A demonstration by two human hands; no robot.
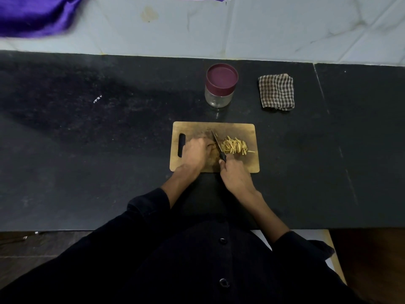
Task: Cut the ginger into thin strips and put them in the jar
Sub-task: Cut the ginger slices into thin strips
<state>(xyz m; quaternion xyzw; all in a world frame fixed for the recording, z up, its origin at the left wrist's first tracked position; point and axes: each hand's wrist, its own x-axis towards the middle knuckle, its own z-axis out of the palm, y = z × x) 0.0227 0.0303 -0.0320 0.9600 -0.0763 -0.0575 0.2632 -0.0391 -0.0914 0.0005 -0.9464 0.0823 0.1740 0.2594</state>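
A wooden cutting board (241,130) lies on the black counter. A pile of yellow ginger strips (235,145) sits on its right half. My right hand (234,174) grips the black handle of a knife (217,143), its blade angled up and left across the board. My left hand (196,152) presses down just left of the blade, fingers curled over a piece of ginger that is mostly hidden. Behind the board stands a clear glass jar (221,86) with a maroon lid on it.
A folded checked cloth (276,91) lies to the right of the jar. A purple fabric (32,14) lies at the far left against the white tiled wall. The black counter (87,139) stretches wide on both sides of the board.
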